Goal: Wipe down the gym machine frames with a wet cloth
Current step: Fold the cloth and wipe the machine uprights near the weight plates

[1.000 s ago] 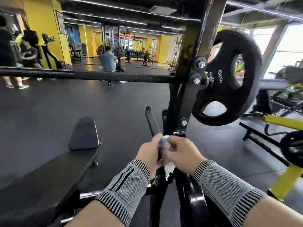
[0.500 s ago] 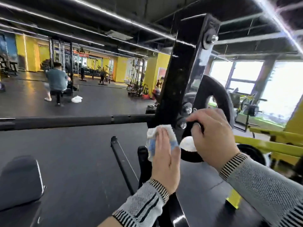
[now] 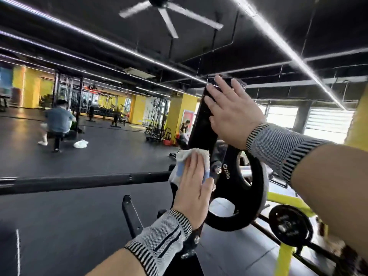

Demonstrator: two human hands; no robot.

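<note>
Your left hand [image 3: 194, 188] lies flat with straight fingers on the white and blue cloth [image 3: 186, 166], pressing it against the black upright post [image 3: 203, 124] of the gym machine frame, just above the point where the long horizontal bar [image 3: 83, 181] meets the post. The cloth bunches out above and to the left of your fingers, and its lower part hangs down past the bar's end. Your right hand [image 3: 232, 114] is spread wide and holds nothing; its palm and fingers rest flat against the upper part of the same post, with the fingertips near the post's top end. Both wrists wear grey knitted wrist sleeves [image 3: 276, 148] with striped edges. Just right of the cloth, bolts [image 3: 217, 170] sit in the post's bracket, and behind them a black weight plate [image 3: 242, 188] with white lettering hangs beside the post, partly covered by your right forearm. Lower right, a smaller black plate [image 3: 289, 226] sits on a yellow-framed machine [image 3: 282, 257]. Across the dark gym floor [image 3: 59, 216], a person in a blue-grey shirt [image 3: 57, 124] sits with their back to you, well apart from the frame, and a white bag [image 3: 80, 144] lies on the floor near them. A ceiling fan [image 3: 167, 8] hangs overhead between lines of strip lights.
</note>
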